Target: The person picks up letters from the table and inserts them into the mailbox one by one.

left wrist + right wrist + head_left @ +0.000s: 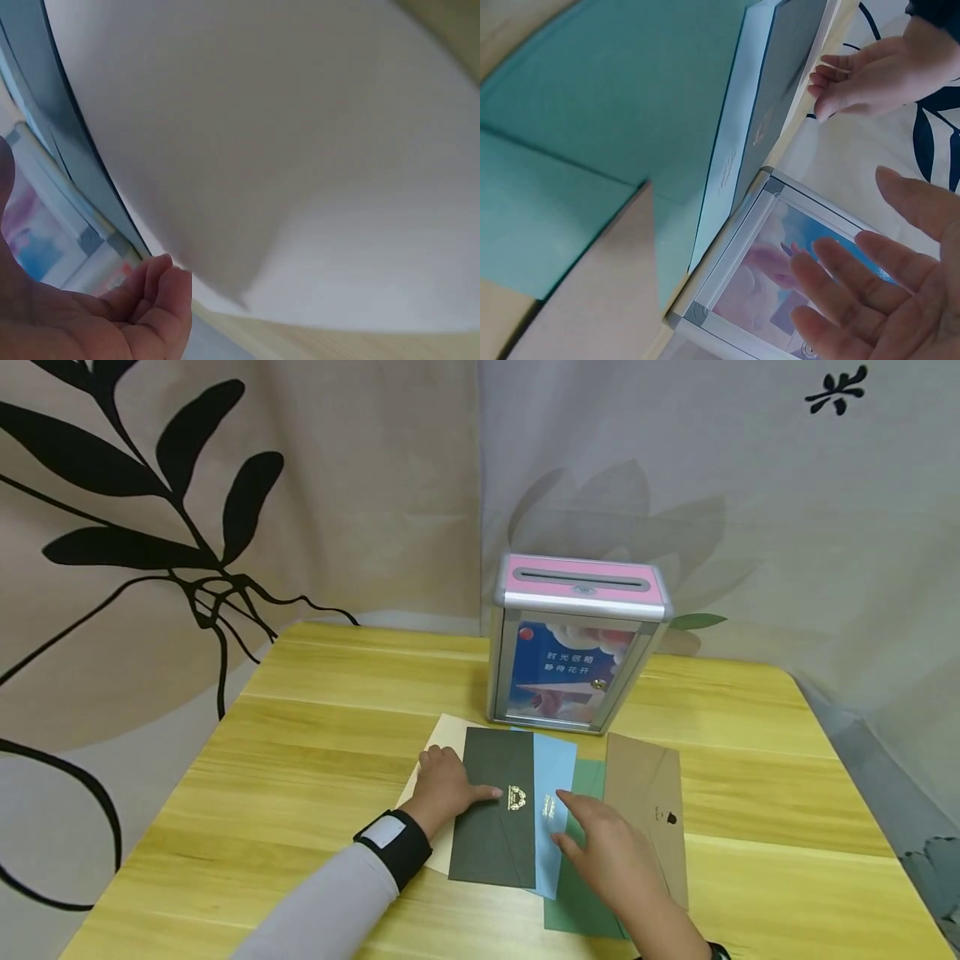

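Five flat envelopes lie partly overlapping on the table: cream (440, 858), black (487, 843), light blue (557, 760), green (576, 897) and brown (647, 785). My left hand (442, 787) is over the cream and black ones, its thumb pointing across the black. In the left wrist view its fingers (172, 304) are loosely curled, with nothing between them. My right hand (611, 856) hovers above the green envelope, near the blue one. The right wrist view shows its fingers (885, 270) spread and holding nothing.
Behind the envelopes stands a box (573, 652) with a pink top, a slot and a clear front door with a lock. The wooden table (322, 760) extends to both sides. A patterned cloth (390, 485) hangs behind it.
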Demonstrator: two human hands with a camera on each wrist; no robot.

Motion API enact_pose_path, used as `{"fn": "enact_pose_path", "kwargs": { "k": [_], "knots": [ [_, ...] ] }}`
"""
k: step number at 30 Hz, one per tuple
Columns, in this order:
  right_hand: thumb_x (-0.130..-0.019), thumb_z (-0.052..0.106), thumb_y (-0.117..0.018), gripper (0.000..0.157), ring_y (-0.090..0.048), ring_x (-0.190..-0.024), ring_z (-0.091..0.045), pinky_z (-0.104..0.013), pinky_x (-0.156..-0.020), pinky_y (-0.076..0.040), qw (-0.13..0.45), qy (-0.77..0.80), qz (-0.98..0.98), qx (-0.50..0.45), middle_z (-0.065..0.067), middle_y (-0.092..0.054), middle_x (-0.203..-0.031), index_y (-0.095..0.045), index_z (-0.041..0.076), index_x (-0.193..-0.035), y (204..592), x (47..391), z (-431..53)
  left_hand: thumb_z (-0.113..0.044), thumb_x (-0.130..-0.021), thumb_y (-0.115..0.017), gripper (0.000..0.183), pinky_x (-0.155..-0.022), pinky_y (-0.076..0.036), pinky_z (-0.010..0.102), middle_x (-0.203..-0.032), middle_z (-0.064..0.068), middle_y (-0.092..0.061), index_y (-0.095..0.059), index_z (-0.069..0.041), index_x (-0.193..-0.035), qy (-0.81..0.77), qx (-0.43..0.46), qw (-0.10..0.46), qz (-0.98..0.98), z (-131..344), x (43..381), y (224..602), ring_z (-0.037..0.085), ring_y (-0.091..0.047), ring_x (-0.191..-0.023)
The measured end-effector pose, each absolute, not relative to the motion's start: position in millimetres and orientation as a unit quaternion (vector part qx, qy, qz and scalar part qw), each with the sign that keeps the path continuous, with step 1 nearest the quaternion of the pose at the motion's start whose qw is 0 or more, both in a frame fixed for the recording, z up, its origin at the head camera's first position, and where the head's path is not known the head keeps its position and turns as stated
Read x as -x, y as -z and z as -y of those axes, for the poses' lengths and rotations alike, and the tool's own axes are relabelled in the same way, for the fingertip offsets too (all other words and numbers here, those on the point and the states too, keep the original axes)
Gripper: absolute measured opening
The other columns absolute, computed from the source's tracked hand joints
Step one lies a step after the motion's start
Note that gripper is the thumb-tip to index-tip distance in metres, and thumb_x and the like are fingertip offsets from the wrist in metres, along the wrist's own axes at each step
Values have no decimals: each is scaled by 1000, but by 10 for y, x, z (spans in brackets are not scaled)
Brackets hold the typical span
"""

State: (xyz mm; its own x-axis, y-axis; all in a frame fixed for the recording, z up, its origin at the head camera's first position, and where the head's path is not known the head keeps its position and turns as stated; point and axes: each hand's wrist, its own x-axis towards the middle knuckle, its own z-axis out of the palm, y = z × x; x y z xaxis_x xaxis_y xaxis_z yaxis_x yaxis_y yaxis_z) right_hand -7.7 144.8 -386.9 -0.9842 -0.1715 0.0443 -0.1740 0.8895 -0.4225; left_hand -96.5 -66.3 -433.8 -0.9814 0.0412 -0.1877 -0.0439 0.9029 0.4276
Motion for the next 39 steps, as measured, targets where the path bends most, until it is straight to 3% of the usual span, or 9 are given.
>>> {"fn": "enact_pose_path", "kwargs": {
  "k": [8,14,19,27,33,37,39],
  "knots": [
    [-79,19,-80,55,-60,-111,-34,-49,-85,-52,5,-209,973,-97,-14,-63,-123,-60,8,-129,3972,88,-1426,-67,-57,-82,101,-84,-46,38,-98,20,-50,-55,13,-112,-136,-3,94,-986,461,970,4357,32,-47,-97],
    [-78,16,-80,54,-60,-111,-36,-49,-87,-51,21,-207,974,-94,-17,-63,-121,-61,4,-127,4058,119,-1464,-69,-54,-80,91,-77,-39,34,-86,14,-52,-60,7,-99,-8,-30,63,-997,380,926,4387,25,-47,-85],
    [-80,16,-79,52,-59,-113,-37,-51,-89,-50,21,-205,974,-92,-19,-62,-122,-60,3,-127,4091,163,-1499,-67,-58,-78,79,-73,-37,34,-82,11,-54,-64,3,-93,37,-30,66,-997,363,938,4366,22,-49,-82],
    [-81,15,-78,51,-57,-115,-39,-52,-90,-49,5,-208,976,-71,-20,-61,-124,-60,2,-127,4058,158,-1571,-53,-63,-85,72,-76,-41,36,-89,13,-54,-59,5,-98,-59,36,126,-990,426,1070,4497,27,-52,-88],
    [-84,14,-75,49,-55,-117,-41,-53,-93,-47,-20,-213,975,-51,-23,-59,-126,-59,-1,-128,4019,187,-1638,-15,-71,-87,54,-71,-52,43,-90,22,-62,-51,8,-105,-261,95,140,-950,575,1036,4324,35,-62,-83],
    [-85,16,-74,49,-57,-114,-42,-53,-89,-48,-26,-211,976,-49,-24,-59,-126,-59,0,-128,3986,216,-1672,-6,-76,-81,28,-63,-48,36,-78,12,-59,-56,3,-86,-287,40,120,-949,715,993,4210,25,-56,-72],
    [-85,17,-74,48,-57,-113,-42,-53,-89,-48,-28,-214,975,-51,-24,-59,-126,-59,0,-128,3970,238,-1682,-3,-77,-78,28,-58,-42,30,-68,5,-49,-51,-2,-71,-311,15,110,-944,786,979,4141,20,-48,-65]
  ]
}}
